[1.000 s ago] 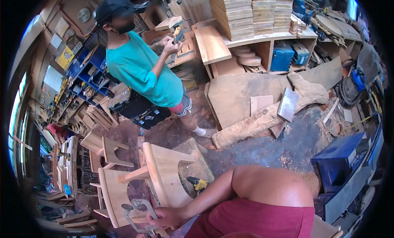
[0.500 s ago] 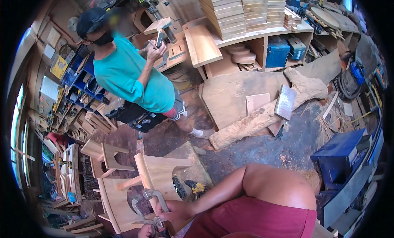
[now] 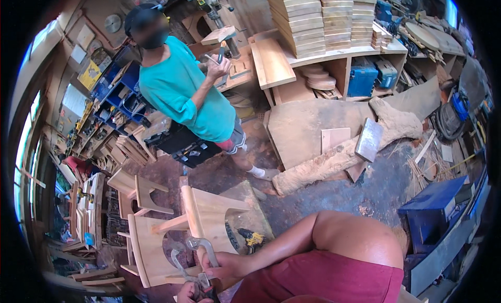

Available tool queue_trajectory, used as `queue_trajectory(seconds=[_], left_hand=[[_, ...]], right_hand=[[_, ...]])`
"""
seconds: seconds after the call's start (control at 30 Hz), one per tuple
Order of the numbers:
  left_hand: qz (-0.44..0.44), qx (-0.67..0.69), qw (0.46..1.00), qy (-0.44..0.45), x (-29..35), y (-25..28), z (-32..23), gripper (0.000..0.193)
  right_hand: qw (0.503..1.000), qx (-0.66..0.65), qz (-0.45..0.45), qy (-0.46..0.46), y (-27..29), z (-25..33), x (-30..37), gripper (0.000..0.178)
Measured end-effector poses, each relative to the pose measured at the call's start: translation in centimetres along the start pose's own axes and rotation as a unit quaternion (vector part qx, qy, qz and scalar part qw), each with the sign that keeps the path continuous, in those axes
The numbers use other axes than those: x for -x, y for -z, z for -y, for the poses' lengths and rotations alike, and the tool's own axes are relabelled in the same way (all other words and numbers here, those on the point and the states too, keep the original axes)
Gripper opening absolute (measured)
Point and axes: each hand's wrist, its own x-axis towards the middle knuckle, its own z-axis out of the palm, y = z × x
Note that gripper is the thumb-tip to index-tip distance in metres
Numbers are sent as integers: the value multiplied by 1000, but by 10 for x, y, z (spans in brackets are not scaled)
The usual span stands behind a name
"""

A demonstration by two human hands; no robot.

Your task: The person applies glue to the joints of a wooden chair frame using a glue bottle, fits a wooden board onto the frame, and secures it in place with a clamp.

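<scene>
Apparent step: handling the clamp [image 3: 210, 255] beside the stool [image 3: 213, 209]. The right hand [image 3: 225, 265] grips its curved arm, the left hand [image 3: 187, 293] its lower end; the next move calls for steady support.

The bottom edge cut off part of the left hand [image 3: 187, 292]. The right hand [image 3: 224, 265] hid a bit of the metal clamp [image 3: 211, 255]. Far past the hands, the top edge cut off the tall board stack [image 3: 297, 24]. Far left of them, a person in red [image 3: 78, 167] looked too tiny to make out.
</scene>
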Motion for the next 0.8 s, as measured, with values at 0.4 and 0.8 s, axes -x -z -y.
queue_trajectory(seconds=[0.4, 0.8], left_hand=[[-2, 63, 998, -11, 38, 3, 26, 40], [-64, 136, 989, 9, 71, 21, 76, 33]], right_hand=[[997, 58, 29, 36, -35, -35, 0, 14], [995, 72, 66, 11, -77, -39, -17, 18]])
